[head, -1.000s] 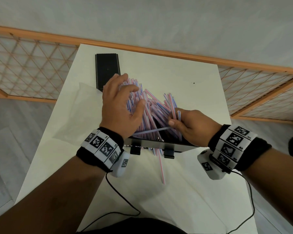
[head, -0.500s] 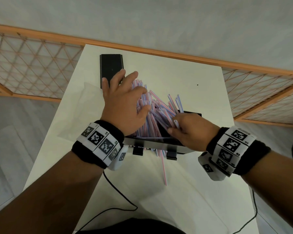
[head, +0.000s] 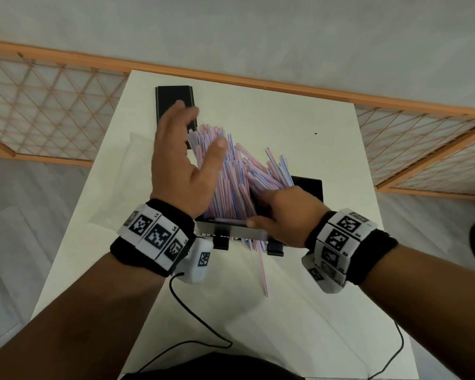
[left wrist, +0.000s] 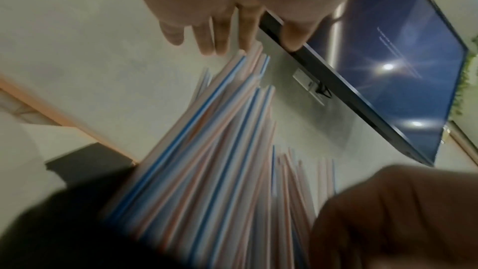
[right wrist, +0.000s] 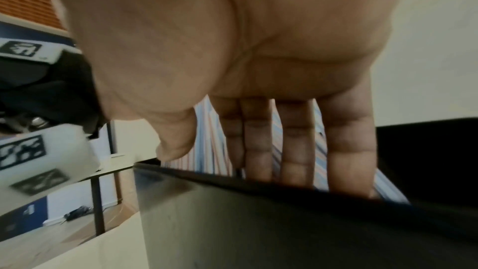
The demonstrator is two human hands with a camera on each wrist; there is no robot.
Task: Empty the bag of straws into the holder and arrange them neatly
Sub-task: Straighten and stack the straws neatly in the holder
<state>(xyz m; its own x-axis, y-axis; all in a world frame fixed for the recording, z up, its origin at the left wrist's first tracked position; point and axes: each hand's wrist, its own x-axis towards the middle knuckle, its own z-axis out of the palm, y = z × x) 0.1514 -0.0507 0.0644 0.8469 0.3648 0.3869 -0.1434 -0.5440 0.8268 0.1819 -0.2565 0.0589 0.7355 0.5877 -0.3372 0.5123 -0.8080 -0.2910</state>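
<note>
Several red- and blue-striped straws (head: 231, 182) stand crookedly, fanned out to the left and right, in a black box holder (head: 309, 185) on the white table. My left hand (head: 192, 138) is open with straight fingers, its palm against the left side of the bundle. In the left wrist view its fingers (left wrist: 220, 34) reach past the straws' (left wrist: 207, 150) tops. My right hand (head: 269, 209) has its straight fingers (right wrist: 297, 146) down inside the holder (right wrist: 258, 222) against the straws, with the thumb over the front wall. One loose straw (head: 262, 270) lies on the table in front of the holder.
A black lid (head: 173, 105) lies flat at the table's far left, partly behind my left hand. The clear bag (head: 129, 174) lies at the left edge. Cables (head: 198, 319) cross the near table (head: 299, 311). An orange railing (head: 258, 80) runs behind the table.
My left hand lifted off the bundle's top and straightened its fingers along the left side. My right hand let go of the straw it pinched and slid its fingers down into the holder.
</note>
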